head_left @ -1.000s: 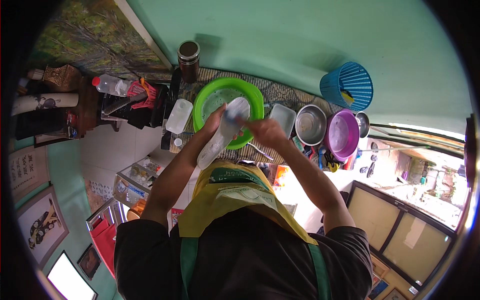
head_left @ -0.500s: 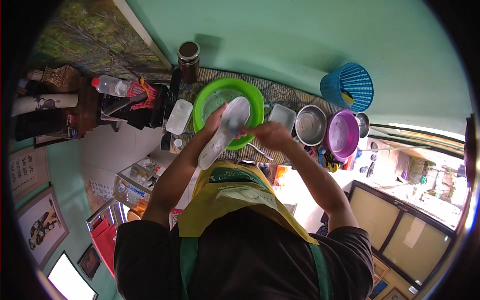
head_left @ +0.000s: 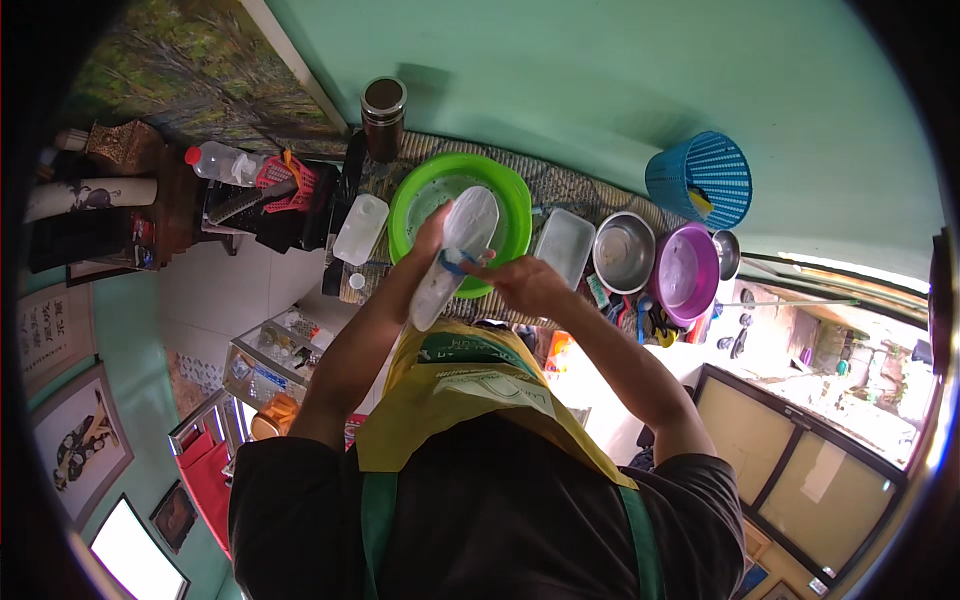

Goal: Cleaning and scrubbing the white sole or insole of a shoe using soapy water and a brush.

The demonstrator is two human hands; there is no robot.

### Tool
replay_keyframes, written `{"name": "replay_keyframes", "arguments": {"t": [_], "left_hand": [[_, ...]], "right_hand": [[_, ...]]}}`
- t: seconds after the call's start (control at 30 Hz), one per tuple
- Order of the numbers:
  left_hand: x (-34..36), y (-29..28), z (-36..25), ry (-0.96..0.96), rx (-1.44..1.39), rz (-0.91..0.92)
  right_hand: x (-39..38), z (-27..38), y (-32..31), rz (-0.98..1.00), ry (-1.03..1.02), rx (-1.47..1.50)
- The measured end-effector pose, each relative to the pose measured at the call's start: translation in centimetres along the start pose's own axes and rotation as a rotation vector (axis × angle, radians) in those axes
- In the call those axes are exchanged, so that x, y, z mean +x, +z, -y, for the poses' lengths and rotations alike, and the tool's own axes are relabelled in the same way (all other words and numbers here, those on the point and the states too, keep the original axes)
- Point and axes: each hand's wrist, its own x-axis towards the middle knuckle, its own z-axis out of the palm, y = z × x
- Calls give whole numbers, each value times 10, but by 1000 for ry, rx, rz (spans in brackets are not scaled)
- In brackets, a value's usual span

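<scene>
My left hand (head_left: 428, 238) is closed on the side of a long, whitish, shoe-sole-shaped piece (head_left: 472, 216), which it holds tilted over a green basin (head_left: 518, 200) of sudsy water. Pinched in my right hand (head_left: 528, 286) is a small blue scrub brush (head_left: 456, 260), pressed against the middle of the piece. The piece's near end reaches past the basin's rim toward my apron. Fingers of my left hand are partly hidden behind it.
A white lidded container (head_left: 361, 230) and a dark thermos (head_left: 383, 118) flank the basin on the left. To its right stand a clear tray (head_left: 565, 248), a steel bowl (head_left: 624, 252), a purple basin (head_left: 698, 240) and a blue basket (head_left: 735, 180), with small tools at the table's front edge.
The right hand has moved a little left and toward me, carrying the blue brush down the white piece. The piece has shifted slightly, and the brush is less blurred.
</scene>
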Motion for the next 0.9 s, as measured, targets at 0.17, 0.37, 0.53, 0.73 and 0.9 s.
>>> {"name": "replay_keyframes", "arguments": {"t": [0.17, 0.37, 0.53, 0.73, 0.9], "left_hand": [[-17, 15, 8, 43, 80, 1], [-17, 11, 10, 3, -2, -70], [-18, 21, 9, 16, 66, -143], [-14, 18, 8, 122, 283, -94], [-18, 28, 10, 93, 442, -262]], "right_hand": [[13, -13, -29, 41, 386, 170], [27, -18, -45, -136, 424, 206], [26, -12, -18, -239, 163, 213], [29, -12, -17, -445, -58, 289], [28, -21, -23, -304, -8, 248]]}}
